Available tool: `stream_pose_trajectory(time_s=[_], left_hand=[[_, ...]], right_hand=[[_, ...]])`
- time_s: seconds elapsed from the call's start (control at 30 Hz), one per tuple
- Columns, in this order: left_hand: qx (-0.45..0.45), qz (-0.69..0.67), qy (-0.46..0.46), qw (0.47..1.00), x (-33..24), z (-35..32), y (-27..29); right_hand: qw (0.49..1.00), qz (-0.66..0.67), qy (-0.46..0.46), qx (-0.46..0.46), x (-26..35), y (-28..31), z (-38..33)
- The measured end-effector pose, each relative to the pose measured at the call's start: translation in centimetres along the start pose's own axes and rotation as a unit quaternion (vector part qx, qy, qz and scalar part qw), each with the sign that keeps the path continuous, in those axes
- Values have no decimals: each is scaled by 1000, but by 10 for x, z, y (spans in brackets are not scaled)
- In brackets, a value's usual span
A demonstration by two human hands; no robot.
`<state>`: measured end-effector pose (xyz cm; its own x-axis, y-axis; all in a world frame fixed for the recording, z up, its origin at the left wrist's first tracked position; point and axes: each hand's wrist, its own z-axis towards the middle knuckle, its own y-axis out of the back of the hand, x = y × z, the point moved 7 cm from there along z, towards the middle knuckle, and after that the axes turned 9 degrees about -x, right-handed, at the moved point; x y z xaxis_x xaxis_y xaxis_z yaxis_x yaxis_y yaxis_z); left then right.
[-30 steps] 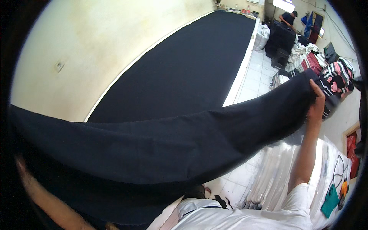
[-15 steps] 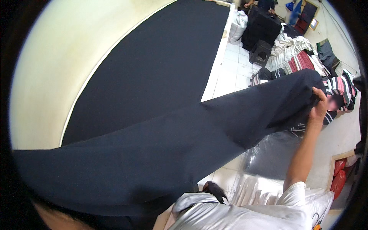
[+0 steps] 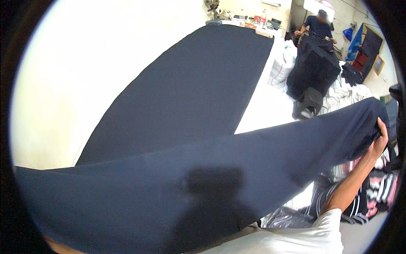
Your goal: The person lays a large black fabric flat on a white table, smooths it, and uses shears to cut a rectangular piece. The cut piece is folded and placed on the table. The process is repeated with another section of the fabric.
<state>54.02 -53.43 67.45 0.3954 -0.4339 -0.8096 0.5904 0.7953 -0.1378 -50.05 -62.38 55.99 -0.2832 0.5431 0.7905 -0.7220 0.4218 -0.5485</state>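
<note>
A wide length of dark navy-black fabric (image 3: pixel 262 169) stretches across in front of me, from the far left to my right hand. My right hand (image 3: pixel 378 139) grips its right end, arm held out to the side, thumb uppermost. Of my left arm only a strip of skin shows at the lower left; the fabric hides that hand and its fingers. Beyond the raised piece, more dark fabric (image 3: pixel 182 89) lies flat over a long table (image 3: pixel 258 101). A shadow falls on the raised piece near my body.
A pale wall borders the table's left side. At its far end stand a cutting machine (image 3: pixel 213 10) and bottles (image 3: pixel 263 17). Right of it are a white sack (image 3: pixel 283 63), a black-covered stack (image 3: pixel 313 67), a dark stool (image 3: pixel 308 103) and garment piles (image 3: pixel 351 95). Another person (image 3: pixel 319 27) stands behind the stack.
My view has tilted up, bringing the table's far end and more of the other person into sight. My right hand still holds the fabric and now appears farther right and lower.
</note>
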Motion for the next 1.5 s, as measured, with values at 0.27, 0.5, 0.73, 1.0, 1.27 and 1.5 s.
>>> stream_pose_trajectory(time_s=[0.27,0.5,0.73,1.0,1.27,1.5], left_hand=[[-43,36,-11,998,42,57,-246],[-62,33,-27,997,167,214,-432],[-126,-45,22,991,160,330,-458],[-244,-7,-12,970,119,211,-432],[-264,-18,-3,964,115,142,-431],[-442,157,47,882,247,-83,-502]], right_hand=[[594,-515,617,-24,-32,-203,261],[955,-263,119,65,-394,-528,585],[938,246,16,244,-379,-705,913],[911,125,-140,368,-558,-764,1076],[879,30,-311,361,-790,-746,977],[823,-41,-476,306,-950,-595,922]])
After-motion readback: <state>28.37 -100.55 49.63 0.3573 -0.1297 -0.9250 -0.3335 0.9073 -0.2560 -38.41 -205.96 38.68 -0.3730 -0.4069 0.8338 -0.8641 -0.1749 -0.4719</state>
